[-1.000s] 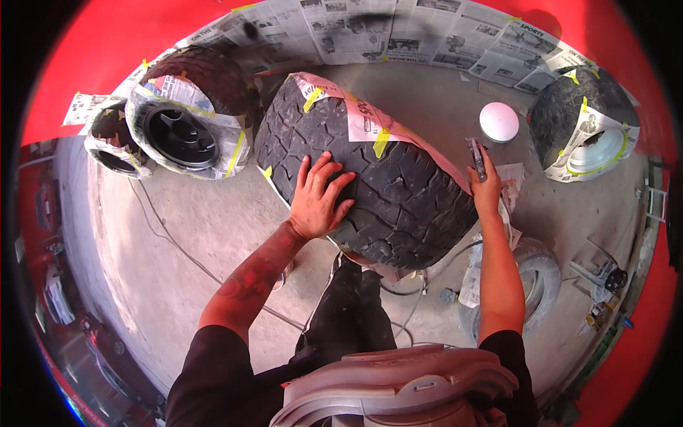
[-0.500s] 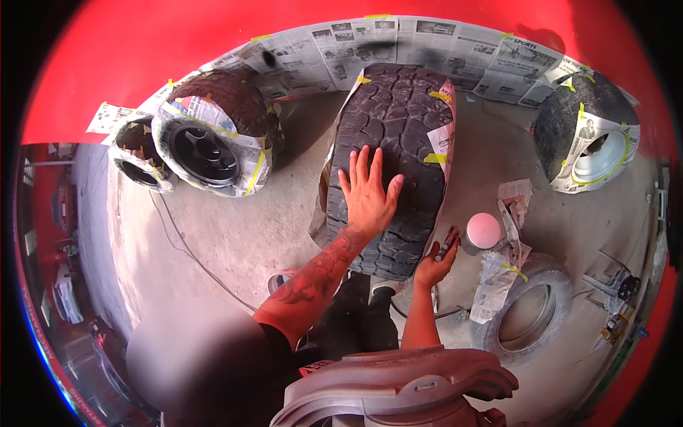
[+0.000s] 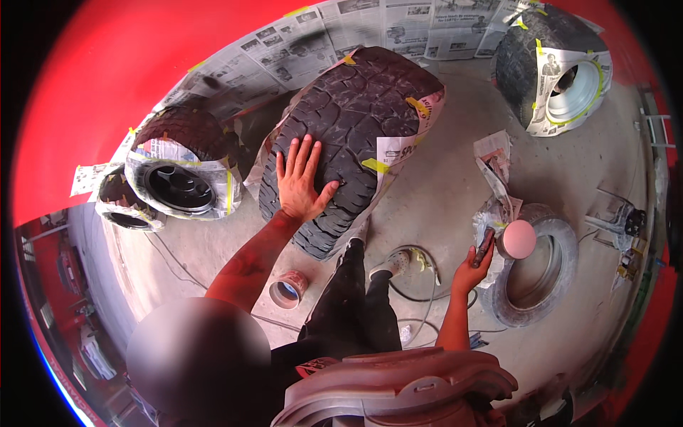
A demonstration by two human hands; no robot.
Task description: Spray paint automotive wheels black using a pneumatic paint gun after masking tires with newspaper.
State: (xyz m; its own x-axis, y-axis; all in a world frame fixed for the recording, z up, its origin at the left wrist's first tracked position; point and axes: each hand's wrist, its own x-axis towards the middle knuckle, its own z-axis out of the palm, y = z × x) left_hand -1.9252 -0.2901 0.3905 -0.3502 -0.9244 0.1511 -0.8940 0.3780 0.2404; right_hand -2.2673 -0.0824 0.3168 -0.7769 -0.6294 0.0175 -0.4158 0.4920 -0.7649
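Note:
Before me a large black tyre (image 3: 356, 135) stands upright, its tread facing me and newspaper taped along its sides. My left hand (image 3: 302, 186) lies flat on the lower left of the tread, fingers stretched and thumb out. My right hand (image 3: 469, 270) is held off to the right, apart from that tyre. Its fingers are wrapped round the handle of what looks like a spray gun (image 3: 519, 240), whose round, pinkish cup is seen from above. Below the cup lie crumpled newspaper (image 3: 492, 153) and a grey loose tyre (image 3: 509, 302).
Newspaper-masked wheels stand at left (image 3: 213, 188) and far right (image 3: 569, 124). Newspaper sheets (image 3: 405, 28) cover the foot of the red wall. An open can (image 3: 288, 290) and a coiled hose (image 3: 434, 274) lie near my feet. Metal gear (image 3: 626, 224) sits at right. A blurred patch hides the lower left.
The whole view has turned, so the tyre looks slanted. My right hand has moved right with the spray gun, from beside the big tyre toward the loose one. My left hand stays on the tread.

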